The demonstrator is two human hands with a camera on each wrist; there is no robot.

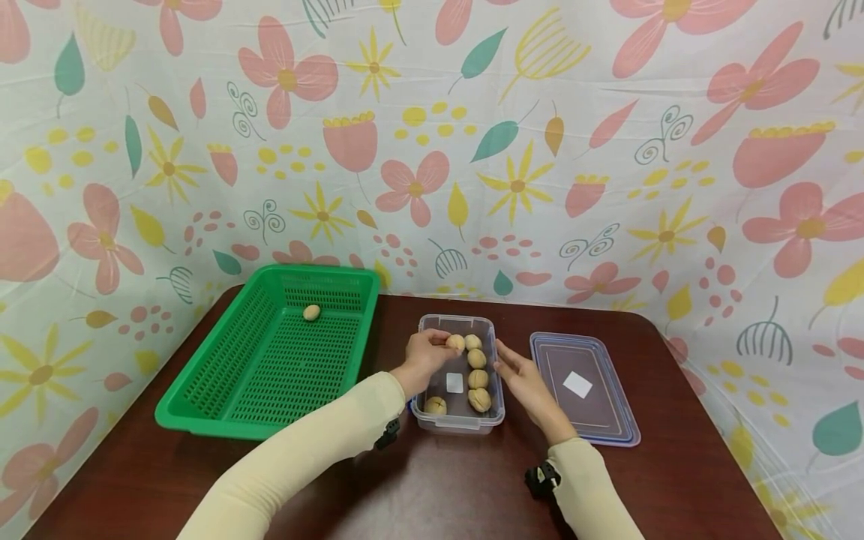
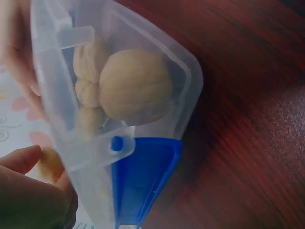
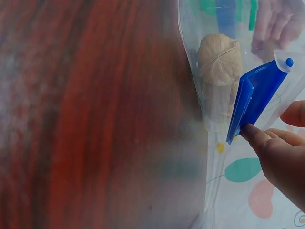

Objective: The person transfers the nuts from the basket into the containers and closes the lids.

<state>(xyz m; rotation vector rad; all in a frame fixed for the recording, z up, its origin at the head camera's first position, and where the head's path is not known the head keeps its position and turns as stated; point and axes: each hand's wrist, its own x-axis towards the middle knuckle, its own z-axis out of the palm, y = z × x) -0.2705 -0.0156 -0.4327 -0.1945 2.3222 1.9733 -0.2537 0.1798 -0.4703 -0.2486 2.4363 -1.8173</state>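
Note:
A walnut is pinched between the thumb and fingers of my left hand, inside the far part of a clear plastic container. Against the container's right wall several walnuts form a row, and one more walnut sits in the near left corner. My right hand holds the container's right side. In the right wrist view, its fingers touch the blue clasp, which hangs unlatched. Another blue clasp hangs down on the left side in the left wrist view.
To the left stands a green perforated basket with a single walnut near its far end. A clear rectangular lid with a white label lies flat to the right. Behind the dark wooden table hangs a flowered cloth.

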